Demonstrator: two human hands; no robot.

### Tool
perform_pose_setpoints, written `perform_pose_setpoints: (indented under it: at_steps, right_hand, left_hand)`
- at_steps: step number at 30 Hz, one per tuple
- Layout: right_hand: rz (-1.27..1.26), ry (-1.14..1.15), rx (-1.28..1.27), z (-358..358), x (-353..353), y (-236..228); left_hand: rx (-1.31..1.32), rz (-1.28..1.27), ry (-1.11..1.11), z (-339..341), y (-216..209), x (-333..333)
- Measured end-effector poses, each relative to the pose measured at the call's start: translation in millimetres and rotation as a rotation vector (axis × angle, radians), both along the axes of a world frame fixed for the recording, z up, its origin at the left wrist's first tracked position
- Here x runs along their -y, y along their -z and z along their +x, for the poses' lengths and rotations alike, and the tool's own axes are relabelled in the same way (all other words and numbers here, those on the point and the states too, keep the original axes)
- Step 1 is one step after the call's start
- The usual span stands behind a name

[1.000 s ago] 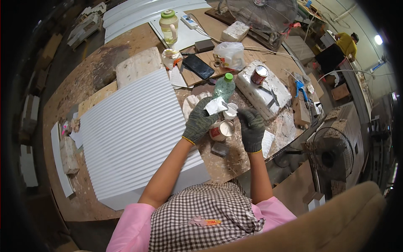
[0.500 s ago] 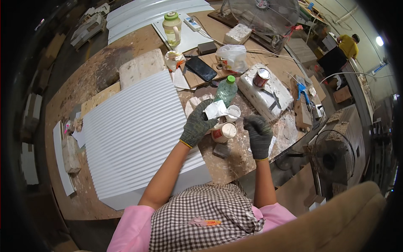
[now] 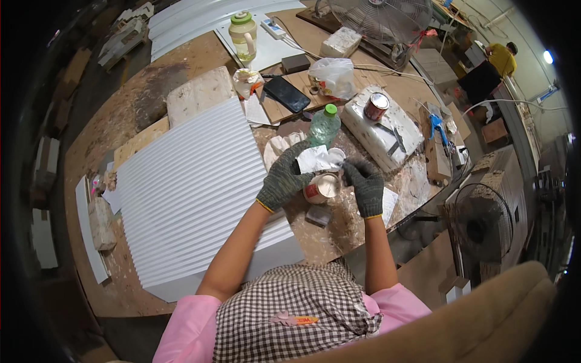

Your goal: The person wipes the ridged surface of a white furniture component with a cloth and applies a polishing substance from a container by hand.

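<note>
My left hand (image 3: 283,179), in a dark knit glove, grips a small white sheet-like piece (image 3: 312,159). My right hand (image 3: 365,189), gloved alike, is closed close to the piece's right edge. What its fingers pinch is too small to make out. A small white cup (image 3: 338,155) shows partly behind the piece, between both hands. Just below them stands an open can (image 3: 322,188) with pale contents and a red-and-white side. Beyond my left fingers is a green plastic bottle (image 3: 325,126) with a bright green cap. A small grey block (image 3: 318,216) lies nearer me.
A ridged white panel (image 3: 193,193) covers the table's left side. A white-wrapped block (image 3: 384,130) carries a dark red can (image 3: 376,106). Farther back are a phone (image 3: 285,94), a plastic bag (image 3: 333,78), a jug (image 3: 243,37) and a fan (image 3: 378,21). Someone in yellow (image 3: 501,60) is far right.
My right hand has moved left and slightly up, up to the white piece. The piece has shifted right and now covers part of the small cup.
</note>
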State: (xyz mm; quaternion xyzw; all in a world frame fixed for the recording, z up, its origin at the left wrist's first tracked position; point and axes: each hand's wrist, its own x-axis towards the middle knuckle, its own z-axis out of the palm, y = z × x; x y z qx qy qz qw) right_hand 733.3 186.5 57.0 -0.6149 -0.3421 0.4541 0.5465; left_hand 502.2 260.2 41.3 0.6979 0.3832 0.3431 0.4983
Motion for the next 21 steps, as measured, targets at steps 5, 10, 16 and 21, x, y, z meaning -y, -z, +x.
perform_pose_setpoints:
  at_steps: [5, 10, 16, 21]
  right_hand:
    - [0.117, 0.152, 0.492, 22.8, -14.2, 16.0]
    - [0.006, -0.168, 1.293, 24.6, -33.8, 42.4]
    - [-0.122, -0.302, 1.379, 4.7, -58.1, 60.0]
    - [-0.129, -0.452, 1.347, 13.0, -56.9, 50.2]
  left_hand:
    - [0.174, -0.192, -0.076, 13.8, 24.5, -10.0]
    - [0.409, -0.454, -0.093, 36.8, 36.6, -14.2]
    - [0.506, -0.605, -0.026, 63.2, 45.8, -22.2]
    - [0.41, -0.528, 0.027, 68.4, 55.2, -28.8]
